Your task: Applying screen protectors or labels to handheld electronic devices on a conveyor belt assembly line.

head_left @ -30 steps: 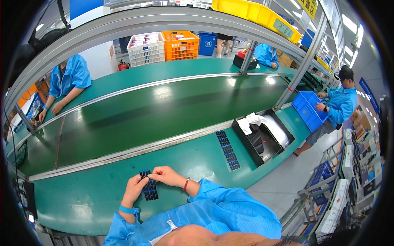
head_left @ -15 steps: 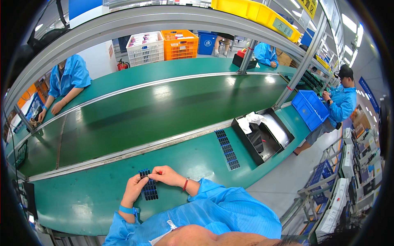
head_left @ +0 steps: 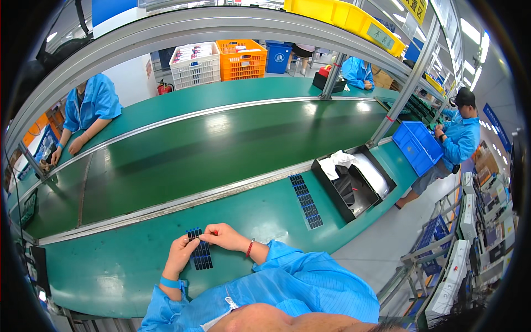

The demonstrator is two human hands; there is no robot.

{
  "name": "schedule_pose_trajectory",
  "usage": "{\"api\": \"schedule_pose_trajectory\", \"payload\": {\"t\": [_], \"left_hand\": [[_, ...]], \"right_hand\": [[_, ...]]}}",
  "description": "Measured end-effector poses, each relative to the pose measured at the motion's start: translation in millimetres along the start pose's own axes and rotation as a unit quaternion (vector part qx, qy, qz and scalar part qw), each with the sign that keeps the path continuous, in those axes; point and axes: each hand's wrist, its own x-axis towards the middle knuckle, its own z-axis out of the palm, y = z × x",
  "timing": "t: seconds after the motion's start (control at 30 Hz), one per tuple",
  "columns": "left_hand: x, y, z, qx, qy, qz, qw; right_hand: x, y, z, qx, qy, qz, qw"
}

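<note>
A sheet of small black rectangular pieces with blue edges [head_left: 203,261] lies on the green worktop in front of me. My left hand [head_left: 180,255] is at the sheet's left side, with fingers and thumb closed on its edge. From the right, my right hand [head_left: 227,238] reaches over the upper part of the sheet with thumb and forefinger pinched together. A bit of something red shows by its fingers; what the pinch holds is too small to tell. A second, longer sheet of similar black pieces [head_left: 306,201] lies further right on the worktop.
A black bin [head_left: 348,213] with white cloth and dark parts stands right of the second sheet, with a blue crate [head_left: 416,148] beyond. A metal rail [head_left: 166,209] separates my worktop from the green conveyor belt [head_left: 221,149]. Co-workers in blue sit across and stand at right.
Both hands stay at the sheet in nearly the same pose. No clear movement of the sheet shows.
</note>
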Motion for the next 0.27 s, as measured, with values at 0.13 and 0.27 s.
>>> {"api": "schedule_pose_trajectory", "payload": {"t": [0.13, 0.27], "left_hand": [[0.5, 0.3, 0.2, 0.006, 0.0, 0.001, 1.0], [1.2, -0.7, 0.0, 0.004, -0.002, -0.001, 1.0]], "right_hand": [[-0.1, 0.9, -0.7, -0.007, 0.003, -0.003, 1.0], [-0.1, 1.0, -1.4, -0.014, 0.002, -0.004, 1.0]]}}
